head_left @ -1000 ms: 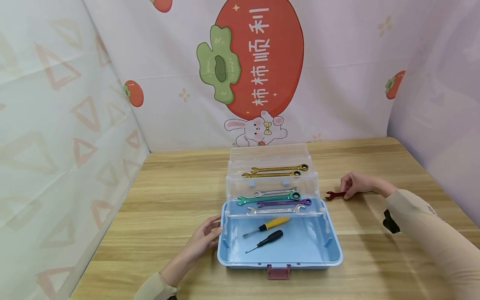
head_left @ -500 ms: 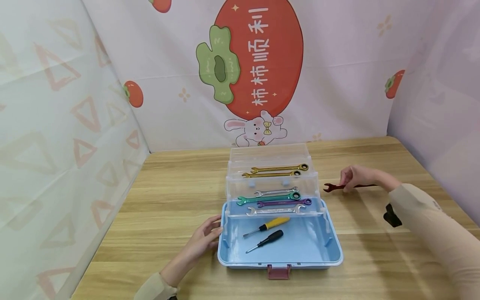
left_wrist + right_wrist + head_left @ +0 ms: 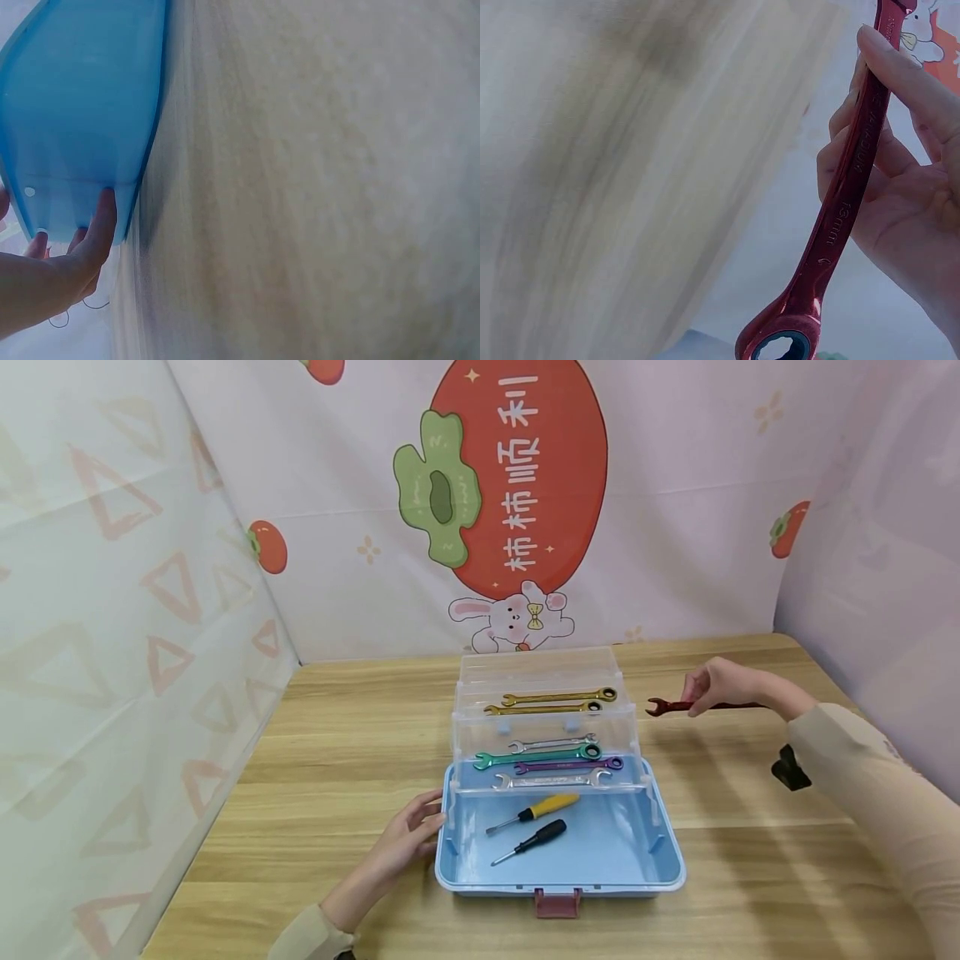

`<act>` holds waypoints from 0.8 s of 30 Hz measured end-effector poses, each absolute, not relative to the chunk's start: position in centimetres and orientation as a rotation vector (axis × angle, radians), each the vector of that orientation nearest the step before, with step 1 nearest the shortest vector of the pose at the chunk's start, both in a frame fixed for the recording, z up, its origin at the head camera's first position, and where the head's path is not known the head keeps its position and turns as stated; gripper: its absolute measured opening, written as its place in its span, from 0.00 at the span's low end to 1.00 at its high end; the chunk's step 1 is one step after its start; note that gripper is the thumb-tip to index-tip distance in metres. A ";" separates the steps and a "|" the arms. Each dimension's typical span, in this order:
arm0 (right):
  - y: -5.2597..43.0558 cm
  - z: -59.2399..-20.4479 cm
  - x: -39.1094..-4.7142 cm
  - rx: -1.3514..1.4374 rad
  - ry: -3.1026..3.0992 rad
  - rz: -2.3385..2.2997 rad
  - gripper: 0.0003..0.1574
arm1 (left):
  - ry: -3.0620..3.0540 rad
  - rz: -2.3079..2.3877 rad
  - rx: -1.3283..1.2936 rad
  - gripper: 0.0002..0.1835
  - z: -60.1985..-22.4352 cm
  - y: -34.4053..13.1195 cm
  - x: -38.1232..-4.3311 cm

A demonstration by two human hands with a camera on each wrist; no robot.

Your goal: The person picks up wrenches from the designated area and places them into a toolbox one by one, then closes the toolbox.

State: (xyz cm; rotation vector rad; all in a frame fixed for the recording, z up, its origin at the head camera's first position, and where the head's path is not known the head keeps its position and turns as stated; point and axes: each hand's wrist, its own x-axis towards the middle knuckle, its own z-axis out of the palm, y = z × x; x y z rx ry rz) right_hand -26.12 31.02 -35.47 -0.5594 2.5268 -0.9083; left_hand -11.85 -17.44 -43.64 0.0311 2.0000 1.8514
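Observation:
In my right hand [image 3: 714,687] is a dark red ratcheting combination wrench [image 3: 847,180], pinched between thumb and fingers near its open end. It is raised to the right of the toolbox's clear trays, its open jaw pointing left in the head view; "13mm" is stamped on its shank. My left hand [image 3: 412,833] rests against the left side of the light blue toolbox [image 3: 615,875], fingers extended along its wall, as the left wrist view also shows. The toolbox stands unfolded, with a yellow-handled screwdriver [image 3: 543,807] and a black-handled screwdriver [image 3: 542,837] on its floor.
Two gold wrenches [image 3: 558,697] lie in the upper clear tray. The lower tray [image 3: 543,727] holds a green wrench [image 3: 536,757], a purple wrench [image 3: 570,767] and two silver wrenches [image 3: 551,781]. A pink latch [image 3: 557,904] hangs at the toolbox front. Fabric walls border the wooden table [image 3: 337,718].
My right hand has lifted the red wrench off the table and moved it up and toward the back. The left hand and the toolbox have stayed in place.

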 end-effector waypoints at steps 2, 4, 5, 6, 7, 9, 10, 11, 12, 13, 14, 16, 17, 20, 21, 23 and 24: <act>30.9 -35.0 -26.3 -0.567 2.537 -0.900 0.10 | 2.001 1.851 0.029 0.32 -43.6 -17.4 -11.8; 30.7 -34.5 -26.5 -0.570 2.544 -0.889 0.10 | 2.001 1.852 0.030 0.32 -43.6 -17.4 -11.8; 30.7 -34.3 -26.6 -0.567 2.548 -0.886 0.10 | 2.001 1.853 0.030 0.32 -43.6 -17.4 -11.8; 30.6 -34.1 -26.7 -0.561 2.552 -0.878 0.10 | 2.001 1.853 0.030 0.32 -43.6 -17.4 -11.8; 30.6 -33.8 -26.8 -0.556 2.558 -0.869 0.10 | 2.002 1.853 0.031 0.32 -43.6 -17.4 -11.8; 30.4 -33.3 -27.0 -0.551 2.564 -0.860 0.10 | 2.002 1.852 0.031 0.32 -43.7 -17.4 -11.8; 30.4 -33.1 -27.0 -0.554 2.568 -0.857 0.10 | 2.003 1.854 0.033 0.32 -43.6 -17.4 -11.8; 30.3 -32.9 -27.1 -0.555 2.568 -0.859 0.10 | 2.003 1.853 0.035 0.32 -43.6 -17.4 -11.8; 30.2 -32.7 -27.2 -0.558 2.569 -0.857 0.10 | 2.001 1.854 0.036 0.32 -43.6 -17.4 -11.8; 30.1 -32.4 -27.2 -0.564 2.572 -0.859 0.10 | 2.000 1.854 0.037 0.32 -43.6 -17.4 -11.8; 30.0 -32.2 -27.2 -0.574 2.574 -0.861 0.10 | 2.000 1.852 0.037 0.32 -43.6 -17.4 -11.8; 29.8 -31.8 -27.3 -0.586 2.580 -0.862 0.10 | 2.001 1.849 0.036 0.32 -43.6 -17.4 -11.8; 29.6 -31.6 -27.4 -0.591 2.585 -0.862 0.10 | 2.001 1.846 0.034 0.32 -43.6 -17.4 -11.8; 29.2 -30.9 -27.5 -0.607 2.600 -0.852 0.10 | 2.005 1.840 0.025 0.32 -43.5 -17.4 -11.8; 29.0 -30.7 -27.6 -0.607 2.604 -0.848 0.10 | 2.005 1.839 0.023 0.32 -43.5 -17.4 -11.8; 28.6 -30.4 -27.8 -0.610 2.611 -0.842 0.10 | 2.006 1.839 0.022 0.32 -43.5 -17.4 -11.8; 28.4 -30.2 -27.9 -0.610 2.612 -0.840 0.10 | 2.005 1.839 0.022 0.32 -43.5 -17.4 -11.8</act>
